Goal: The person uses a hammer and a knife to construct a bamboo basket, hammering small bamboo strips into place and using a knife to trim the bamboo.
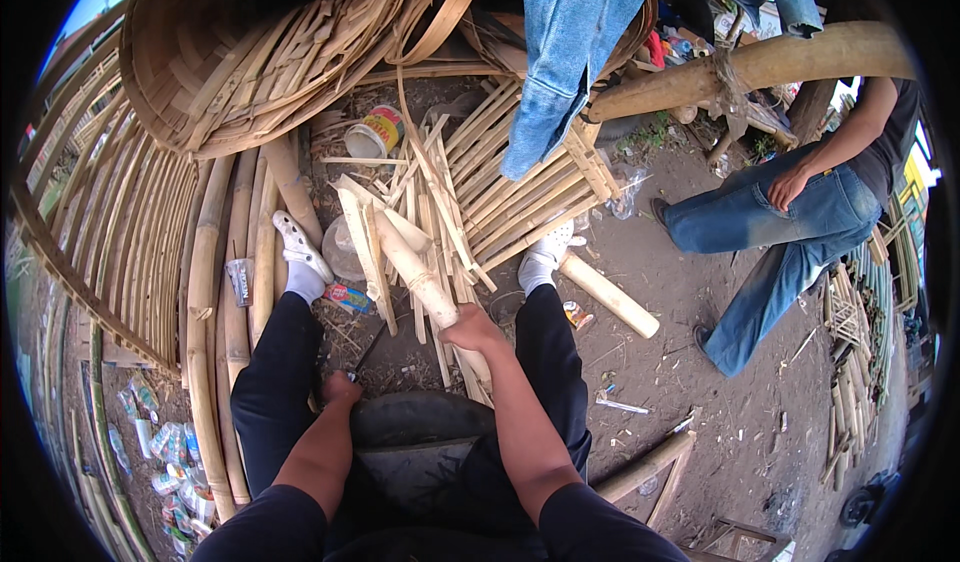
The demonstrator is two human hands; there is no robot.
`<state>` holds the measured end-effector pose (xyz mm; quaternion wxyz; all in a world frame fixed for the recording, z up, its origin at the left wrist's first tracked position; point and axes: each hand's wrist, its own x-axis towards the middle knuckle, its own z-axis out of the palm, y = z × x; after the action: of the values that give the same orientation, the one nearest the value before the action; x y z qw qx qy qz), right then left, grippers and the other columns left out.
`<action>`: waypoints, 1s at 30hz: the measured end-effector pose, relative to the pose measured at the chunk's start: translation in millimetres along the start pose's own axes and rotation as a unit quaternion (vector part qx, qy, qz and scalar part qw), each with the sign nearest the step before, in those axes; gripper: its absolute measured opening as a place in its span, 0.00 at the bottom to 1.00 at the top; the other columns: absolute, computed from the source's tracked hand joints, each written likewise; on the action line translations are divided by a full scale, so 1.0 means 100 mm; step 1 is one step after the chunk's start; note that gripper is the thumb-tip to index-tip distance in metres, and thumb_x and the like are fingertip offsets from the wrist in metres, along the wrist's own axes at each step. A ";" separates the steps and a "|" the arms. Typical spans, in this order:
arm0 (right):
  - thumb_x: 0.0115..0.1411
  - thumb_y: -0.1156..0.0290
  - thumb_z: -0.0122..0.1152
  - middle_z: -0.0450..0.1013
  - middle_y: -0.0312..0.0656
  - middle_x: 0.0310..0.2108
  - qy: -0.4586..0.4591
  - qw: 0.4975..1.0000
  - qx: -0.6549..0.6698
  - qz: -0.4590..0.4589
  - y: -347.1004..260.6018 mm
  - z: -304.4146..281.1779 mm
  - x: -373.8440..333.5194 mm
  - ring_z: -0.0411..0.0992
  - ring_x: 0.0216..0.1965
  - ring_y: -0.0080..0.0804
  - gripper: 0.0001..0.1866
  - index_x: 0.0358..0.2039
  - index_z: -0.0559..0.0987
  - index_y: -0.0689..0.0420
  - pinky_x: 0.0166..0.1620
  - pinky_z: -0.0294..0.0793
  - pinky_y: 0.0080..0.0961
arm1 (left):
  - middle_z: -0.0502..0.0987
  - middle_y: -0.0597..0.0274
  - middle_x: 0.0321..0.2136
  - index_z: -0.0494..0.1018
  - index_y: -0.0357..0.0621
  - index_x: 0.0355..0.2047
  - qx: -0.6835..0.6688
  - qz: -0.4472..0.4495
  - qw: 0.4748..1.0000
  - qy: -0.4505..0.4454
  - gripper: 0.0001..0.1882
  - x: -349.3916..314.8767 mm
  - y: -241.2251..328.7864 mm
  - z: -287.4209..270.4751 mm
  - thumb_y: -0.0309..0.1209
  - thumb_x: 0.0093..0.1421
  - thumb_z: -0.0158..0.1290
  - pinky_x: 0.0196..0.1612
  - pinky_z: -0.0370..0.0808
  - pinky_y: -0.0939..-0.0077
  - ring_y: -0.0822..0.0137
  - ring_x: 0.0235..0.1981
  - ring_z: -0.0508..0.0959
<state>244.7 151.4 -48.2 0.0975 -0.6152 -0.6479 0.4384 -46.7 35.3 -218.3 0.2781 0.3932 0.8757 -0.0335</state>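
a pale, round, smooth bamboo pole (416, 270) lies slantwise in front of the seated person, its long part reaching from the grip toward eleven o'clock, a short stub passing below it toward five. the bare right hand (474, 328) wraps the pole near its lower end, fingers curled over the top. the bare left hand (342, 388), at eight o'clock from the right, is closed round the near end of a thin, dark, blade-like tool (371, 346) pointing toward one o'clock, apart from the pole. at one o'clock from the pole, pale split bamboo slats (520, 197) lie side by side. white perforated clogs stand at ten (300, 250) and two (547, 250). farther out, a big brown woven bamboo basket (160, 72) sits at eleven, faded blue denim cloth (568, 47) hangs near one, and another person in blue jeans (790, 217) sits at two.
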 end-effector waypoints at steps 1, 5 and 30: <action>0.35 0.61 0.68 0.76 0.57 0.40 -0.001 1.000 0.000 0.002 -0.02 -0.01 -0.02 0.76 0.43 0.46 0.31 0.41 0.77 0.66 0.48 0.74 0.32 | 0.78 0.53 0.45 0.77 0.47 0.43 -0.003 -0.001 1.000 0.000 0.21 -0.01 0.01 -0.01 0.37 0.48 0.60 0.51 0.74 0.61 0.55 0.49 0.77; 0.35 0.62 0.68 0.77 0.54 0.36 0.003 1.000 -0.005 -0.004 0.01 0.00 -0.03 0.77 0.40 0.44 0.29 0.39 0.79 0.65 0.46 0.73 0.31 | 0.78 0.53 0.45 0.77 0.46 0.43 0.000 -0.004 1.000 0.001 0.21 -0.01 0.02 -0.01 0.37 0.48 0.61 0.50 0.74 0.62 0.55 0.49 0.78; 0.36 0.60 0.69 0.77 0.53 0.40 -0.021 0.998 -0.052 -0.002 0.03 0.04 -0.01 0.76 0.42 0.43 0.30 0.41 0.79 0.63 0.47 0.73 0.31 | 0.79 0.53 0.44 0.78 0.46 0.41 -0.027 -0.027 0.999 0.001 0.25 0.08 -0.04 0.03 0.46 0.46 0.63 0.48 0.75 0.62 0.55 0.47 0.79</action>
<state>244.2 148.4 -52.2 0.0524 -0.6086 -0.6731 0.4168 -52.8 37.1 -226.3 0.2873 0.3617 0.8868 -0.0168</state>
